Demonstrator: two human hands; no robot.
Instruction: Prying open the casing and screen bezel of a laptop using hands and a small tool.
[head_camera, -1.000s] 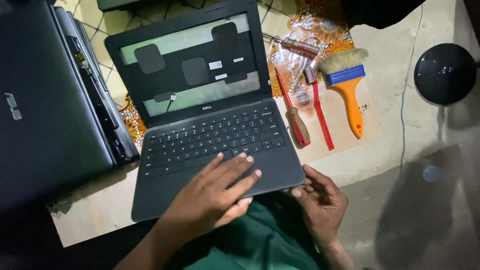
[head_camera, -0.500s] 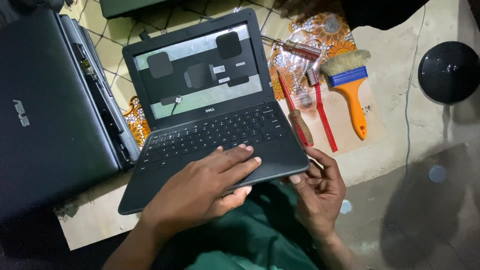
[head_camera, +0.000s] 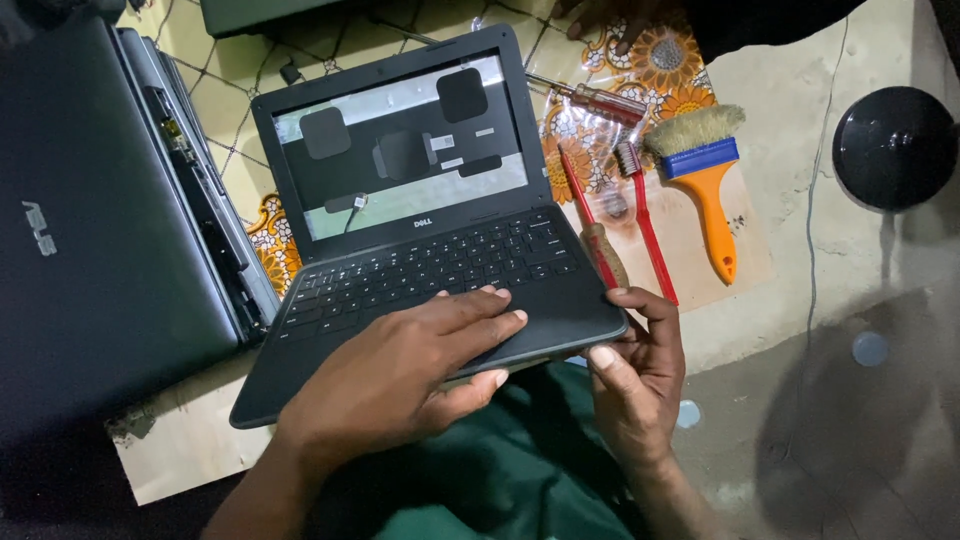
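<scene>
While the left hand (head_camera: 400, 375) lies flat and spread on the open laptop's (head_camera: 440, 265) palm rest, the right hand (head_camera: 635, 375) pinches its 4 o'clock corner, seemingly to pry that edge; steadiness matters next.

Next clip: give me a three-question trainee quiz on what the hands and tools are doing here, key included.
1. True or false: the left hand lies flat on the palm rest of the open laptop.
2. What does the right hand hold?
A. the paintbrush
B. the laptop's front right corner
C. the black round object
3. Fill in: the paintbrush has an orange handle and a ____ band.

Key
1. True.
2. B: thumb and fingers pinch that corner; the paintbrush and the black round object lie untouched.
3. Blue.
</scene>
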